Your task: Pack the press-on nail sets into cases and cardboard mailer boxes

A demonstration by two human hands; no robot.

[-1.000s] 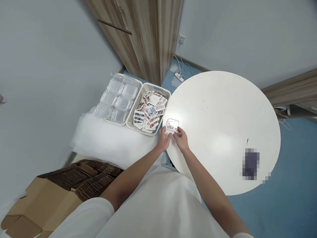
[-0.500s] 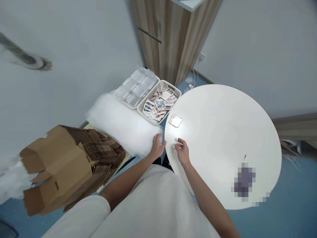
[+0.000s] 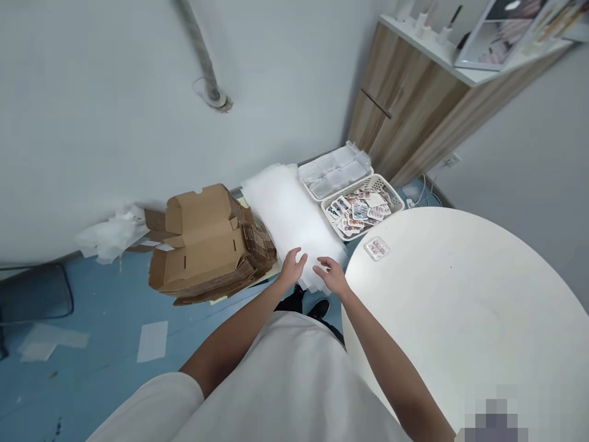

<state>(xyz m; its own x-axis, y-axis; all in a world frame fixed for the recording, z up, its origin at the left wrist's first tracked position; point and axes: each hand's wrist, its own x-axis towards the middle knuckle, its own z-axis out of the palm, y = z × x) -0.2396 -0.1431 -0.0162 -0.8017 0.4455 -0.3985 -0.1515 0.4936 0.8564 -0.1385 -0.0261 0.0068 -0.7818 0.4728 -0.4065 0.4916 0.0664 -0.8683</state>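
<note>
My left hand is held over the near end of a stack of white foam sheets, its fingers apart and nothing in it. Beside it, my right hand is likewise open and bare, between the foam and the table edge. Whether either hand touches the sheets I cannot tell. A small clear case with a patterned card inside lies at the left edge of the round white table. Past the foam, a white basket holds many printed cards, and another tray holds clear plastic cases.
Flattened brown cardboard boxes are stacked left of the foam. Crumpled white plastic lies behind them. A wood-grain cabinet stands at the back right, with cables by its foot. Paper lies on the blue floor.
My view has swung left, toward the boxes. My right hand has come off the table side to the foam, closer to my left hand. Both stay open.
</note>
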